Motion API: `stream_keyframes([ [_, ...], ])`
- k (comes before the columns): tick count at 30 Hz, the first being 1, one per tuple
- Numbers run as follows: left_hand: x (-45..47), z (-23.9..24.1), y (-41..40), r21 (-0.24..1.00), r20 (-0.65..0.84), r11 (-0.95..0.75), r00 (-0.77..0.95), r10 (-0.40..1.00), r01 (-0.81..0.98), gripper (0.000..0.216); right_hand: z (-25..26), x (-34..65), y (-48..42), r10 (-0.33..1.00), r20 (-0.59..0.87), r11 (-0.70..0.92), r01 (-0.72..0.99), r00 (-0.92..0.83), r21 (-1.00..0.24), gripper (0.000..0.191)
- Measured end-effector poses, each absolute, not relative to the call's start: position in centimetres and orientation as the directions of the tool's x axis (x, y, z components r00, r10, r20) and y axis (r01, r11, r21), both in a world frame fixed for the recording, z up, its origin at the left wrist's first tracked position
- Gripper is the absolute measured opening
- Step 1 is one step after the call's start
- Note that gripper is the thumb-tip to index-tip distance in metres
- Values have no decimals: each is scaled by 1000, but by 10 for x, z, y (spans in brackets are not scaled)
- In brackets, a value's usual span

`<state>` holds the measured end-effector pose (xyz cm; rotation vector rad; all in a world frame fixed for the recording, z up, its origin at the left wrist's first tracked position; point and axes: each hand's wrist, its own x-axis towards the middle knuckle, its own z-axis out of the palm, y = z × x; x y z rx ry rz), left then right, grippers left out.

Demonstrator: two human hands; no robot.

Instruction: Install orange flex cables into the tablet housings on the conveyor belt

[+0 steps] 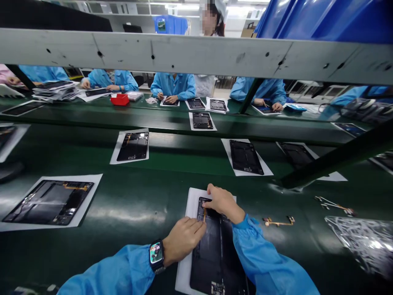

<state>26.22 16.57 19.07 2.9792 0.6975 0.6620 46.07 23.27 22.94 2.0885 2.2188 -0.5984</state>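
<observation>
A black tablet housing [211, 250] lies on a white sheet [184, 272] in front of me, its inner side up. A thin orange flex cable [204, 215] runs along its upper left edge. My left hand [186, 239] has its fingers curled and bunched together, the tips at the cable's lower end. At the upper end, my right hand [225, 203] bends over the housing's top edge, thumb on the cable and a finger beyond it. The fingers partly cover the cable. To the right, another flex cable [279, 222] lies loose on the green bench.
Further flex parts [334, 205] and a clear plastic bag [365, 241] lie at right. A dark post [337, 153] slants nearby. Housings on paper, such as one tablet housing [52, 203], sit around. Several people in blue work opposite, beyond a grey beam [196, 55].
</observation>
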Motion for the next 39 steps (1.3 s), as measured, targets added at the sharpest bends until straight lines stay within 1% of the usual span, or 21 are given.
stream_keyframes([
  [3,262,190,167,108,407,-898,805,432,427,25,232,457,226,956,-252,94,970,-151,-223,36],
  [6,262,189,168,121,398,-899,809,432,421,22,235,456,224,953,-231,153,969,-196,-193,34],
  [11,261,187,167,117,401,-893,802,442,434,18,238,456,218,947,-218,201,963,-237,-178,28],
  [18,261,181,166,107,447,-913,801,399,394,22,225,460,213,965,-148,175,950,-218,-257,19],
  [24,261,182,166,112,460,-915,796,394,388,24,216,463,213,978,-106,148,954,-180,-260,19],
  [27,260,183,166,102,453,-916,802,390,388,25,216,464,211,972,-108,167,938,-207,-303,19],
  [31,259,185,167,83,439,-922,816,375,379,27,212,468,209,978,-104,129,918,-180,-376,19],
  [35,258,186,167,106,441,-926,818,371,362,27,208,469,209,983,-93,110,909,-160,-401,22],
  [39,258,188,166,92,378,-933,855,356,348,26,208,470,208,983,-75,123,899,-169,-420,23],
])
